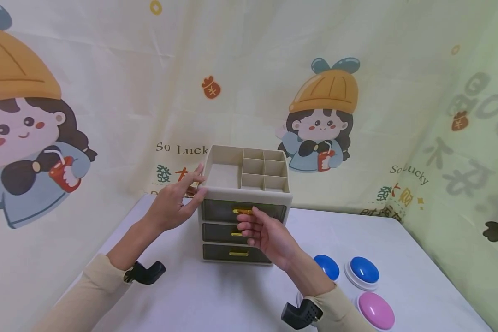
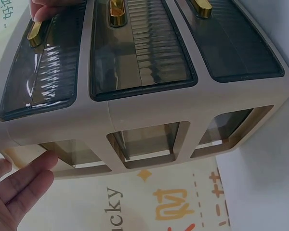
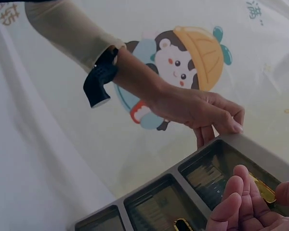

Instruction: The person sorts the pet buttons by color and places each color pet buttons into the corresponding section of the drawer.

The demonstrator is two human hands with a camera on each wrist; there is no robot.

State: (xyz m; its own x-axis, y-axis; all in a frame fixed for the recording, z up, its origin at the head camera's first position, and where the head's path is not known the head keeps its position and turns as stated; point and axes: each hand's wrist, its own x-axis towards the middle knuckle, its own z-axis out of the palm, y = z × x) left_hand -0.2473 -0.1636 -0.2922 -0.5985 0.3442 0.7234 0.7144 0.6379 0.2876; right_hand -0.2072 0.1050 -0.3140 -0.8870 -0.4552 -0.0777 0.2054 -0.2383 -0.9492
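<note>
A small beige desktop drawer organizer [image 1: 249, 196] stands on the white table, with three dark see-through drawers and an open compartment tray on top. My left hand [image 1: 170, 203] rests against its upper left side, fingers fairly straight; in the left wrist view the fingertips touch the side frame [image 2: 86, 171]. At the top drawer, my right hand [image 1: 269, 235] pinches the gold handle [image 3: 262, 187] between thumb and fingers. All three drawers appear closed. The right hand partly covers the middle drawer [image 1: 216, 233], while the bottom drawer's handle [image 1: 238, 254] shows below it.
To the right on the table [image 1: 182, 295] are a blue push button [image 1: 364, 269], a pink one [image 1: 376, 310] and another blue one [image 1: 327, 266] partly behind my right forearm. A printed cartoon curtain [image 1: 240, 50] hangs behind the table and along its sides.
</note>
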